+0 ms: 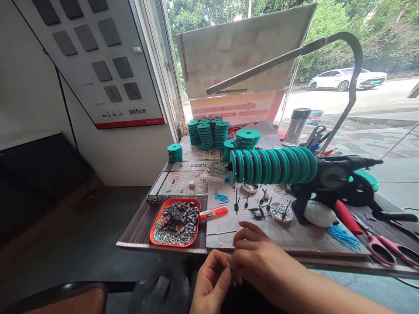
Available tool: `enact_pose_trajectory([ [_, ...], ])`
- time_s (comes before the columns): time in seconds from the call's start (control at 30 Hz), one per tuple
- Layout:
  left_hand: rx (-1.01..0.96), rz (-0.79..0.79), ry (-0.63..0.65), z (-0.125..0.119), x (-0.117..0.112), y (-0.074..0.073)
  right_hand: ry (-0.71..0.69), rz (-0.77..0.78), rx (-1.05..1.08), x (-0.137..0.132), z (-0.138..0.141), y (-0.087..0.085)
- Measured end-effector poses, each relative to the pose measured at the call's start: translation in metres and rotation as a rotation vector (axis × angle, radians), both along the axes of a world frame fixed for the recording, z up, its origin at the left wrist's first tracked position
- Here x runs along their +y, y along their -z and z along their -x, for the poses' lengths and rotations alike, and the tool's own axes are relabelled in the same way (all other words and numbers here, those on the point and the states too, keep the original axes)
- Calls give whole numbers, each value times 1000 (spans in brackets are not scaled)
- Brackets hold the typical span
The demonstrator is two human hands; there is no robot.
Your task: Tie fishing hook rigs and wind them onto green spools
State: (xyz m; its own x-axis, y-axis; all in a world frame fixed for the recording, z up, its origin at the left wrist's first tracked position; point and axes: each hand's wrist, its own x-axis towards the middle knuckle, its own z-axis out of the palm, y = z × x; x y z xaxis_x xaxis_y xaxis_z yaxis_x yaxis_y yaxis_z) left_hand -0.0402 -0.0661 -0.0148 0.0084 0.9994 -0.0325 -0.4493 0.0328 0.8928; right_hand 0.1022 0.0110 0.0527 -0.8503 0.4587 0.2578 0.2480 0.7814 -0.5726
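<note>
My left hand is closed in a pinch just off the table's near edge. Meeting it there, my right hand also has its fingers bent in; whatever small item sits between the fingertips is hidden. Close beyond them on a grey board lie a thin rod and several small dark pieces with thin stems. To the left stands a red tray holding dark cylinders and tiny silvery beads. A round dish contains pale pellets.
Teal foam discs line the shaft of a black hand-cranked winder. More teal discs are stacked behind. Pink-handled scissors and blue sticks lie at right. A red-and-clear tool lies beside the tray.
</note>
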Motion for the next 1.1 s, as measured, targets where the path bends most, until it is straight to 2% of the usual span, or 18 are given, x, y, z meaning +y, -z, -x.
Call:
enact_pose_trajectory([
  [0.1,24,-3,6,0,0,0,1,-22,2,-1,0,3],
  [0.2,-30,17,-40,-1,1,1,-1,-18,23,-1,0,4],
  [0.33,-107,48,-27,-3,3,0,-14,-3,79,0,0,4],
  [0.57,-225,156,-181,-15,3,-14,-9,5,117,0,0,6],
  [0.7,-226,174,-218,-14,3,-13,-5,4,103,-1,-1,7],
  [0.87,-141,114,-268,-13,2,-8,70,17,-7,-1,-2,0],
  [1.0,18,104,-468,-20,-3,-8,56,-48,-83,-1,-1,-2],
  [1.1,265,43,-593,-24,-8,-5,81,-86,-98,0,0,0],
])
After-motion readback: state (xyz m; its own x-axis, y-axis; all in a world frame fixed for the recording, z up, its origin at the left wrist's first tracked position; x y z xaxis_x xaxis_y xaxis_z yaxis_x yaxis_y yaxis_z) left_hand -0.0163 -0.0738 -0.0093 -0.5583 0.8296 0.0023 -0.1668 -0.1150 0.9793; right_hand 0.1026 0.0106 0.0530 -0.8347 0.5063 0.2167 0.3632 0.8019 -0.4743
